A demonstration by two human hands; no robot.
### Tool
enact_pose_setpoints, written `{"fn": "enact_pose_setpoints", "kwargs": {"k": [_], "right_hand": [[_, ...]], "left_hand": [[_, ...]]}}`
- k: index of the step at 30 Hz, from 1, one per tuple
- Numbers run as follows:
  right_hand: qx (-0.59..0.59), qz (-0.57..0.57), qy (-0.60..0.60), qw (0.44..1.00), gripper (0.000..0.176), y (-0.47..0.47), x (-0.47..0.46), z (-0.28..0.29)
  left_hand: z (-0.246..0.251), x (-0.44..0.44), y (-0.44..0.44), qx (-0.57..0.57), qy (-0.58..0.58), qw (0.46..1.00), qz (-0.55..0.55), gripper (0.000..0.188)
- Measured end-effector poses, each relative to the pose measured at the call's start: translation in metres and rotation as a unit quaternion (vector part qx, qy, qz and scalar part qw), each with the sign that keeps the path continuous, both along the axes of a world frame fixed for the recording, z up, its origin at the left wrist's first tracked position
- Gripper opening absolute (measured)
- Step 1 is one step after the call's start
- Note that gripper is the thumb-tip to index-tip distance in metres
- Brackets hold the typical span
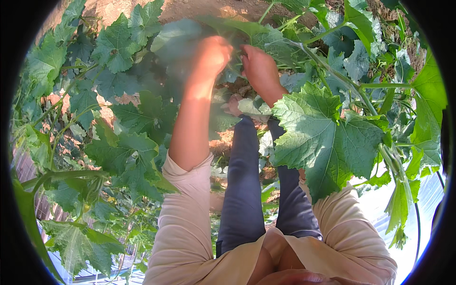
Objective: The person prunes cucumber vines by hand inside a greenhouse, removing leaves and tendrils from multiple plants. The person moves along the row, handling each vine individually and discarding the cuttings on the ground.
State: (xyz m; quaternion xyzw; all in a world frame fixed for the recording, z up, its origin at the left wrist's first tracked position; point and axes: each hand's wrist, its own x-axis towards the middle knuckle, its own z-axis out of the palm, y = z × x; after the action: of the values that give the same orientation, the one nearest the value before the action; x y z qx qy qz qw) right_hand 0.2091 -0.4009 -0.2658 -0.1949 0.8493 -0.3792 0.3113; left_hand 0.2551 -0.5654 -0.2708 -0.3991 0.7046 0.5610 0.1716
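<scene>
My left hand is raised at the upper middle, its fingers curled among vine leaves and stems, with sunlight on it. Just right of it, my right hand has its fingers bent towards the left hand, a small gap between the two. The fingertips of both are blurred or hidden, so whether either grips a stem cannot be told. A broad lobed leaf covers part of my right forearm. Behind the hands lies a pale, blurred leaf. A thick green vine stem slants down to the right of my right hand.
Lobed leaves and vines crowd the left side. Bare soil shows at the top. A stout stem crosses at lower left. Bright plastic sheeting lies at lower right, with a dark thin line before it. My trousered legs stand amid foliage.
</scene>
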Motion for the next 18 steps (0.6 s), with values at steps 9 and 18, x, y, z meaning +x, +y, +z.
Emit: {"fn": "enact_pose_setpoints", "kwargs": {"k": [9, 18], "right_hand": [[-0.016, 0.092, 0.120, 0.988, 0.019, -0.011, -0.015, -0.012], [-0.027, 0.117, 0.130, 0.984, 0.024, -0.010, -0.015, -0.008]], "left_hand": [[0.023, 0.016, 0.009, -0.113, 0.016, 0.993, -0.023, 0.039], [0.015, 0.014, 0.010, -0.035, -0.028, 0.998, 0.037, 0.032]]}}
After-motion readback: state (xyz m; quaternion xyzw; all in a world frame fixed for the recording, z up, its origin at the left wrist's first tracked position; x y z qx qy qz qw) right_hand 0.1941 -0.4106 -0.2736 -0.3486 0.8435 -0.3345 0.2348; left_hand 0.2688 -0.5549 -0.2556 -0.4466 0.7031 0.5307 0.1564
